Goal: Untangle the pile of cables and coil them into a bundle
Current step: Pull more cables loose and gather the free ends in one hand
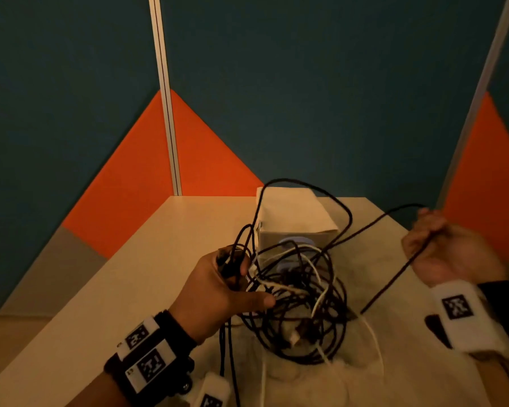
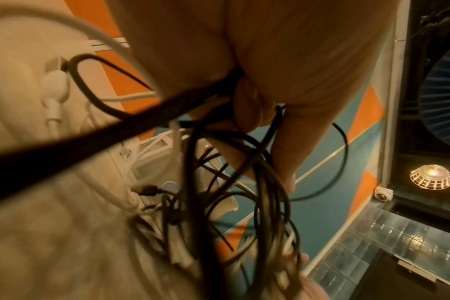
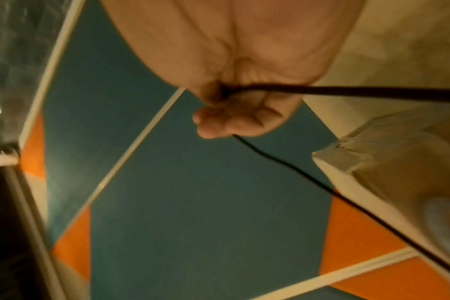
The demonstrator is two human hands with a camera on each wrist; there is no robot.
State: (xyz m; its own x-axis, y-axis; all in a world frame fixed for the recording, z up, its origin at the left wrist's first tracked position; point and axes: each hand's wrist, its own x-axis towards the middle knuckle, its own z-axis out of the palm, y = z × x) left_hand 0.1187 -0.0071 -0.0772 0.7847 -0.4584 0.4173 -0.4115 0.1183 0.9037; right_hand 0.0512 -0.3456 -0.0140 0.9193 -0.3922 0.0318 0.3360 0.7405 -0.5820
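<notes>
1. The left hand [image 1: 218, 286] has its fingers [image 2: 249, 103] curled round several loops of black cable at the near-left edge of the tangle of cables [image 1: 300, 301], thumb stretched out beneath; more strands hang below those fingers.
2. The right hand [image 1: 447, 248] is closed in a fist on a single black cable [image 1: 365, 227], which enters the fist on one side and leaves between the fingers [image 3: 226, 123] on the other, running back to the tangle.
3. The tangle sits between the two hands, just in front of a paper-covered box [image 1: 294, 212] on the table [image 1: 130, 274]; black and white cables are knotted together there.
4. My judgement: early going. One strand is being drawn clear; nearly all the untangling remains.
5. No finished coil or bundle shows anywhere, so coiling is wholly left to do.
</notes>
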